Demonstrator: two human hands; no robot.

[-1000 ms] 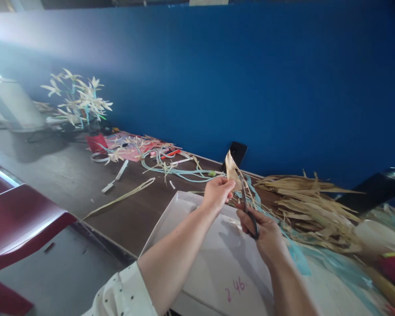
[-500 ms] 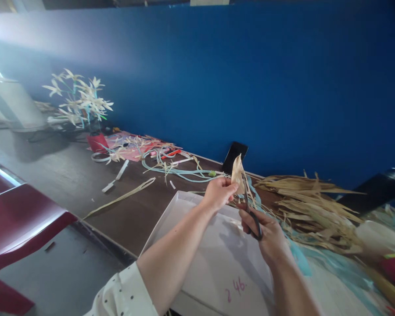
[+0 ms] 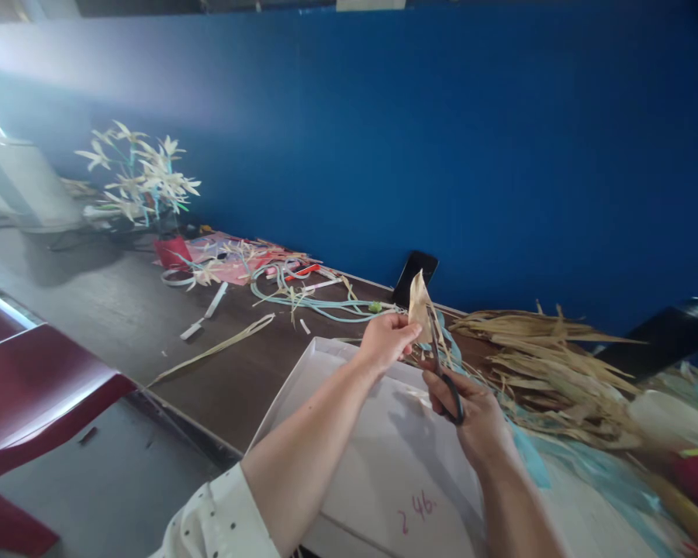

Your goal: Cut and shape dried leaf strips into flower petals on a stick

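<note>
My left hand (image 3: 385, 341) pinches a small tan piece of dried leaf (image 3: 419, 304) and holds it upright above a white box lid (image 3: 337, 403). My right hand (image 3: 471, 418) is closed round the black handles of a pair of scissors (image 3: 444, 373), whose blades point up against the lower edge of the leaf piece. Both hands hover over the far end of the white lid, which has "2 46" written on it in pink.
A heap of dried leaves (image 3: 547, 364) lies to the right on the brown table (image 3: 122, 310). A black phone (image 3: 414, 276) leans on the blue wall. Blue cords and paper scraps (image 3: 279, 283) and a bunch of craft flowers (image 3: 139, 174) sit to the left. A red chair (image 3: 29, 403) stands at the left.
The leaf piece has turned and shifted slightly right between my hands, and the scissors have moved with it. My arms have hardly moved otherwise.
</note>
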